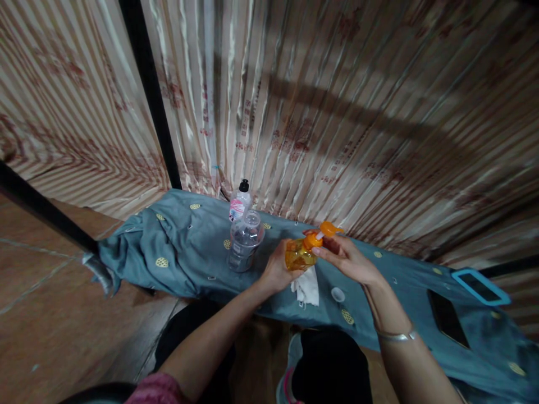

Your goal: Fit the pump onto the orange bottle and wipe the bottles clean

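My left hand [278, 266] is wrapped round the body of a see-through amber pump bottle [298, 257], tilted to the right above the cloth. At its neck, my right hand [343, 257] has its fingers closed on the orange pump top [314, 240], whose spout points right. Under the bottle lies a crumpled white cloth [309, 287]. A small clear cap [337, 294] rests just right of it. To the left of my left hand stands a clear plastic container [244, 247]. Behind that is a clear bottle [240, 203] with a pink label and a black cap.
A narrow bench covered with a teal patterned cloth [189, 241] runs across in front of me. On its right part lie a dark phone [447, 318] and a blue-framed object [481, 286]. A striped curtain [286, 112] hangs behind, with a black pole [154, 95] at the left.
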`<control>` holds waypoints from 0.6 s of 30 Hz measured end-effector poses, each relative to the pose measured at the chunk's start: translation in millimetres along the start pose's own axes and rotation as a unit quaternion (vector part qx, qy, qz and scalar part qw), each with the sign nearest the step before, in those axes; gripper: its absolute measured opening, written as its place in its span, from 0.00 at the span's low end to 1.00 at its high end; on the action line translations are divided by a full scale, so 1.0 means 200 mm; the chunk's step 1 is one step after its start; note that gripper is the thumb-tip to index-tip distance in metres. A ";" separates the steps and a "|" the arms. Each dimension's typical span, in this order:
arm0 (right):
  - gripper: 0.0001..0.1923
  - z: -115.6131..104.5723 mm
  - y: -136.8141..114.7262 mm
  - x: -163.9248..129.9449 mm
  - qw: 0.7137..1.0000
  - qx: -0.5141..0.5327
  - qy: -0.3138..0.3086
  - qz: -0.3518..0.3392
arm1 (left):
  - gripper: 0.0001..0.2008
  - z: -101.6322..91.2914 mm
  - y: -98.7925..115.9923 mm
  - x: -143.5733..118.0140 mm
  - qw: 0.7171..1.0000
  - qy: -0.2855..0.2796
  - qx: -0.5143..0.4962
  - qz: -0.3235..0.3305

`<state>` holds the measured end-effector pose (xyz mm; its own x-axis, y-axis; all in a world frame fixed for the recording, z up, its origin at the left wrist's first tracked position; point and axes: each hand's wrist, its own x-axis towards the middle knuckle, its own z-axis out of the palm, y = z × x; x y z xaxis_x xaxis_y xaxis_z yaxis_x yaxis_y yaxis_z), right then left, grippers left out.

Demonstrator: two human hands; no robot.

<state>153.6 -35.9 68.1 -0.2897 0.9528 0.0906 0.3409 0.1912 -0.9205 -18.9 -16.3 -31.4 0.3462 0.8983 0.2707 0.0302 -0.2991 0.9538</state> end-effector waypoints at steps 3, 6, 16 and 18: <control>0.20 -0.02 0.00 0.01 0.999 0.018 -0.029 0.013 | 0.29 0.00 0.00 0.00 1.000 -0.003 -0.003 0.002; 0.21 -0.04 -0.02 0.01 0.998 0.012 -0.051 0.019 | 0.30 0.00 -0.01 0.00 1.000 -0.004 -0.005 0.004; 0.20 -0.05 -0.07 0.01 0.996 -0.078 -0.039 -0.007 | 0.30 0.00 -0.01 -0.01 1.000 -0.005 -0.020 -0.009; 0.19 -0.03 -0.05 0.01 0.990 -0.141 -0.020 -0.024 | 0.30 0.00 -0.01 -0.01 1.000 -0.005 -0.021 -0.010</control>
<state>154.9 -34.3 79.2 -0.3437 0.9325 0.1110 0.5606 0.2986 -0.7724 -19.8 -16.8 -34.2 0.3552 0.9006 0.2504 -0.0027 -0.2669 0.9637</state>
